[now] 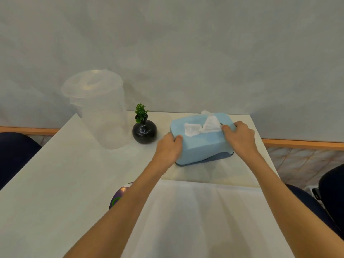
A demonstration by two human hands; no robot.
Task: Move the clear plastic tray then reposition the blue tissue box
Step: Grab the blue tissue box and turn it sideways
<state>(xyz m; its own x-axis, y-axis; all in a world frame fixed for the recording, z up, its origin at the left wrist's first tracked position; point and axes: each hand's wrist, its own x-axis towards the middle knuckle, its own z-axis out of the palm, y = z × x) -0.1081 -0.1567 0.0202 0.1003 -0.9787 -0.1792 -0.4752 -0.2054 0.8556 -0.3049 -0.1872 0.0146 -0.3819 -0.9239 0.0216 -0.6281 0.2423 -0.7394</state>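
The white worktop [61, 183] fills the lower part of the view, running back to a pale grey wall. A clear plastic tray [195, 211], barely visible, lies flat at about 6 o'clock beneath the forearms. A tall clear plastic container [100, 110] with a lid stands upright at 10 o'clock. The blue tissue box [202, 144] sits at about 1 o'clock near the far right corner of the worktop, its far end tilted up off its darker base, white tissue [202, 126] poking from the top slot. The left hand [167, 149] clasps the box's near-left end, fingers [176, 138] curled over the top edge; the right hand [240, 136] grips the far-right end, fingers pressed on the top. A round black vase [144, 132] with a small green plant stands at 11 o'clock of the box, just beside it but apart
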